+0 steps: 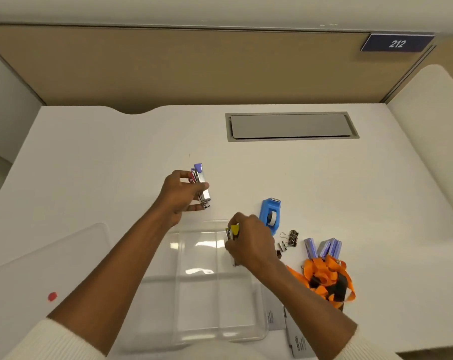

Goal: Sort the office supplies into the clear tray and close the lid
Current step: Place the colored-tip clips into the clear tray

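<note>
Clear tray: sitting open on the white surface right in front of the person, divided into compartments, all looking empty so far.
Lid: lying flat to the tray's left, red dot sticker on it, not yet on the tray.
Left hand: holding up a bunch of small staplers, purple and red ends showing, just beyond the tray's far edge.
Right hand: curling tight around a yellow-tipped stapler, hovering over the tray's far right compartment.
Step (my read): staplers going in first, rest waiting.
Waiting supplies: blue tape dispenser, binder clips, purple staple boxes, orange lanyards, grey packs, all lying on the right of the tray.
Risk 1: left hand is gripping several staplers at once; one could be slipping out and dropping on the surface instead of in a compartment.
Risk 2: right forearm is crossing close over the clips and lanyards; a careless sweep could be dragging them off.
Risk 3: lanyards are looking bulky; stuffed loose, they could be keeping the lid from seating.
Risk 4: tray walls are transparent and glaring, so compartment edges are easy to misjudge.
Readable text: "212" on the dark blue plate on the partition; grey pack print is looking like "comix", too small to confirm.
</note>
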Tool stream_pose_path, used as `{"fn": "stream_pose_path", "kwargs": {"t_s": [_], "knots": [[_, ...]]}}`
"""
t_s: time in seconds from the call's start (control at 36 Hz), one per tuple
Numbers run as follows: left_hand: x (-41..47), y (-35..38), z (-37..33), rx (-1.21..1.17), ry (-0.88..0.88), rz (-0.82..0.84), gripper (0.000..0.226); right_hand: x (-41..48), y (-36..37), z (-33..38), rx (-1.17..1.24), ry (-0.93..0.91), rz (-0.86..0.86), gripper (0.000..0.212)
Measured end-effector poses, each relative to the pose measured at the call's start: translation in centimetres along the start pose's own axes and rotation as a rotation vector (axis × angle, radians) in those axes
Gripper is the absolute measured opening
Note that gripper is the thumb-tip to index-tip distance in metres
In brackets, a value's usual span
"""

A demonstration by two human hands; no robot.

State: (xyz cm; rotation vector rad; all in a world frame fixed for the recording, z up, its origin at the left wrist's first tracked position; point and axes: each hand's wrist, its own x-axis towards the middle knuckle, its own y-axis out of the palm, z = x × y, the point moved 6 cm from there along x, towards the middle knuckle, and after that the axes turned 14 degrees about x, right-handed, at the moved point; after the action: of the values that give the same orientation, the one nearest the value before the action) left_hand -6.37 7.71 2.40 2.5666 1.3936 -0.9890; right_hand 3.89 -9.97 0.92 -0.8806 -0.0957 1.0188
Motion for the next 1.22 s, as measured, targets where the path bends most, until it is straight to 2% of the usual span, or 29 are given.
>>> {"fn": "stream_pose_path", "kwargs": {"t_s": [0.22,0.36,0.5,0.75,0.81,0.86,0.94,1.0,1.06,1.14,1.22], "knots": [[-5.0,-1.6,2.3,-0.136,-0.019,0.085,0.044,-1.0,4.3,-0.6,-0.15,-0.033,0.03,0.026],[-6.3,-1.7,4.7,-0.11,-0.02,0.082,0.045,-0.8,4.8,-0.9,-0.144,-0.066,0.102,0.042],[-7.0,-1.3,6.5,-0.091,-0.018,0.075,0.044,-1.2,4.2,-1.0,-0.15,-0.114,0.122,0.046],[-8.2,-0.3,7.2,0.017,0.012,0.072,0.046,-1.5,3.7,-1.5,-0.061,-0.084,0.144,0.066],[-8.6,-0.1,7.3,0.035,0.023,0.077,0.046,-1.7,3.2,-1.4,-0.094,-0.091,0.143,0.063],[-9.0,0.0,7.4,0.061,0.041,0.079,0.046,-2.1,2.1,-0.8,-0.113,-0.122,0.068,0.055],[-9.7,0.6,7.6,0.107,0.074,0.088,0.046,-3.2,-0.1,0.3,0.126,-0.129,-0.069,0.04],[-10.4,1.3,7.7,0.126,0.109,0.095,0.046,-4.4,-0.9,1.1,0.428,-0.134,-0.073,0.036],[-11.0,2.2,7.9,0.154,0.133,0.107,0.047,-5.5,-0.9,1.5,0.618,-0.153,-0.027,0.042],[-11.8,3.3,8.1,0.262,0.189,0.097,0.046,-6.3,-0.4,1.3,0.617,-0.132,0.002,0.052],[-12.5,3.9,8.0,0.452,0.289,0.037,0.055,-6.6,-0.3,0.4,0.634,-0.097,-0.06,0.036]]}}
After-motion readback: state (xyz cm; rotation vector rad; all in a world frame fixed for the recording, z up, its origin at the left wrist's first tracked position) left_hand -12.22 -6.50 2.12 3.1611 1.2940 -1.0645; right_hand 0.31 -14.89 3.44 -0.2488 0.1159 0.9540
